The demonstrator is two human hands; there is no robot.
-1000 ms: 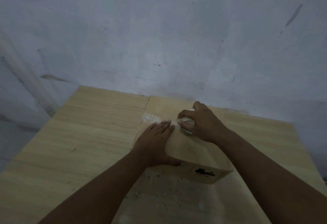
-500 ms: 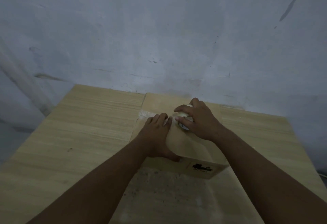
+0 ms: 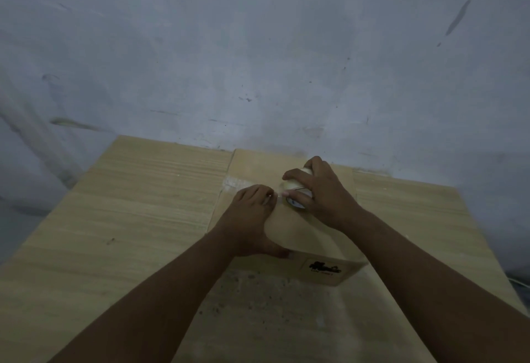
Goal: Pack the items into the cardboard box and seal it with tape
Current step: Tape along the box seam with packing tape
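Cardboard, plain brown and closed up: the cardboard box sits on the wooden table, pushed back close to the grey wall, with its flaps down and a black logo on the near face. It looks light and fairly stiff, though the lid will likely give if leaned on over the seam, so the sensible hold is flat pressure on top near the edges. A clear strip of tape runs in from the box's left edge across the top (glossy, hard to trace in this dim light).

Now the hands, and they're almost touching. The left hand is spread on the lid, thumb splayed out to the near edge, fingertips bent down onto the strip right where it leaves the roll. Whether they merely press or pinch it, I cannot tell. The right hand is wrapped round the tape roll, fingers over the top and thumb underneath, holding it on the lid. Sealing looks well under way, with the right half of the top not yet covered.
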